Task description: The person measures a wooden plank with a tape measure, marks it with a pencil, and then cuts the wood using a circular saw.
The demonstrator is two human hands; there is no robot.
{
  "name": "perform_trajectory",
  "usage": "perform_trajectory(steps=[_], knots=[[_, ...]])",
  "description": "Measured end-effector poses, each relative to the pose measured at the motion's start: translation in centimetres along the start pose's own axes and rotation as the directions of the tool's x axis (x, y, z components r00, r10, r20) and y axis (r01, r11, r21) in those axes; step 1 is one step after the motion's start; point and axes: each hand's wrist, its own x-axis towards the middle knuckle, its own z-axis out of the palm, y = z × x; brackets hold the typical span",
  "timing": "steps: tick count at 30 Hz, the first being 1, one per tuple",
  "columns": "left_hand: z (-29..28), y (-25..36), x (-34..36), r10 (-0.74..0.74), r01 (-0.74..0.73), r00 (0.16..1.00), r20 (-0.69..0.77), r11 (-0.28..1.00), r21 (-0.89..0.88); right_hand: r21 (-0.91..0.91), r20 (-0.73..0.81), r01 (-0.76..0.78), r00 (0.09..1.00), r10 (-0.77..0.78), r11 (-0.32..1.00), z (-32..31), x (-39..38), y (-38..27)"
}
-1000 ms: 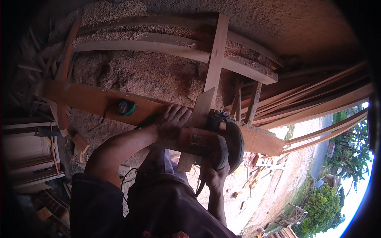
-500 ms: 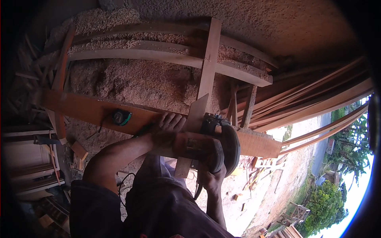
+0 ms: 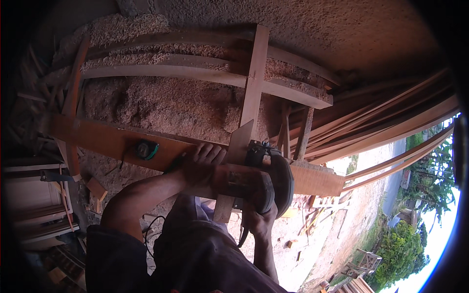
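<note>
A circular saw with a dark rounded guard rests over a long brown plank. My right hand is closed round its rear handle, partly hidden by the saw's body. Across the plank, just left of the saw, lies a pale wooden strip with a slanted far end. My left hand presses down beside that strip, its fingers curled over the plank's far edge; the thumb is hidden. Farther left on the plank sits a dark and green tape measure. The blade cannot be seen.
Beyond the plank, curved beams stand among heaped wood shavings, with an upright pale board across them. Long boards are stacked at the right. A dark cable loops near my left arm. Offcuts lie lower left.
</note>
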Motion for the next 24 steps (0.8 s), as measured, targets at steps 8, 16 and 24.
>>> perform_trajectory(steps=[8, 16, 24], knots=[[-2.0, -0.1, 0.3, 0.018, -0.018, 1.000, -0.006, 0.992, -0.129, -0.005, 0.005, 0.006, 1.000, -0.006, 1.000, 0.0, 0.6, 0.1], [-4.4, -0.3, 1.1, 0.034, -0.038, 0.999, -0.029, 0.986, -0.165, -0.023, 0.008, -0.005, 1.000, 0.005, 1.000, 0.0, 1.2, -0.3], [-5.0, -0.4, 1.1, 0.011, -0.005, 0.999, 0.033, 0.984, -0.176, -0.026, -0.015, -0.092, 0.996, 0.092, 0.995, 0.3, 1.7, -1.3]])
